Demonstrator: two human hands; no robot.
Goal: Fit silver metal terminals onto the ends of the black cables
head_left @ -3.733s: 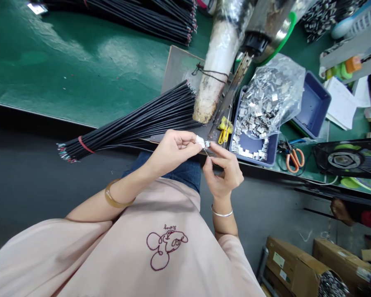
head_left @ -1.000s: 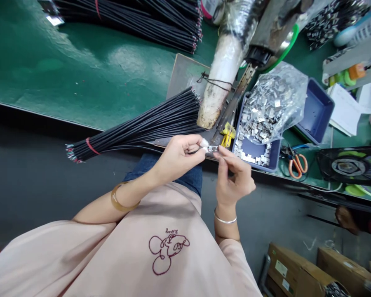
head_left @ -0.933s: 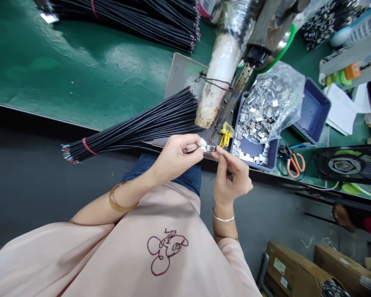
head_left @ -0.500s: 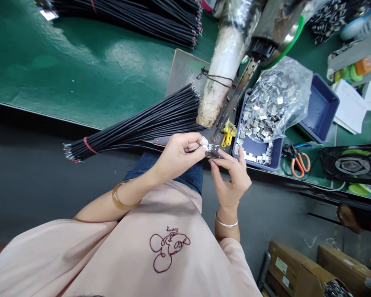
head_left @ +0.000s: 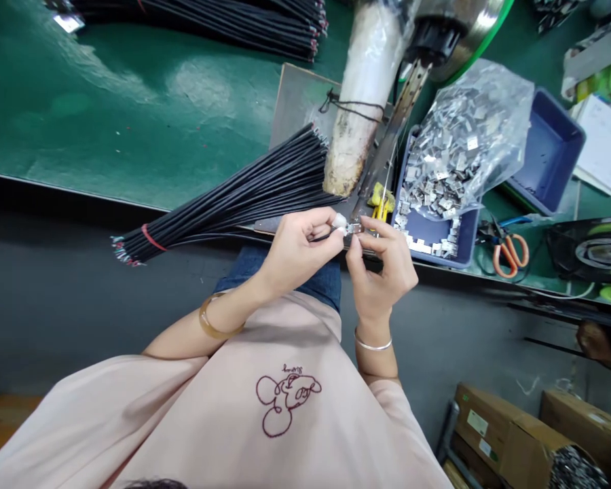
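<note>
Taking the small silver metal connector [head_left: 355, 228] as the clock's centre, the bare left hand [head_left: 300, 248] lies toward half past eight, gripping the connector's cable end between thumb and forefinger, with white coverings [head_left: 339, 221] at its fingertips. The bare right hand [head_left: 384, 268] lies toward half past four. Half a second ago its fingers were spread and stood off the connector; now its thumb and index finger have closed in and pinch the outer end, so both hands grasp the one piece. The connector hangs just off the bench edge nearest the person, level with the left fingertips, much where it was.

Between nine and ten o'clock the bundle of thin black cables [head_left: 229, 187], tied with a red band [head_left: 153, 238], lies as it did. At twelve o'clock the thick white plastic-wrapped tube [head_left: 356, 129] points down toward the hands, unchanged. At two o'clock sits a yellow plastic piece [head_left: 381, 207], and farther out the clear plastic bag of silver metal parts [head_left: 468, 142], resting in the navy-blue plastic tray [head_left: 466, 251].

The head view has shifted: the bag, tray and orange-handled pliers [head_left: 510, 257], just past three o'clock, all appear farther toward three than before.
</note>
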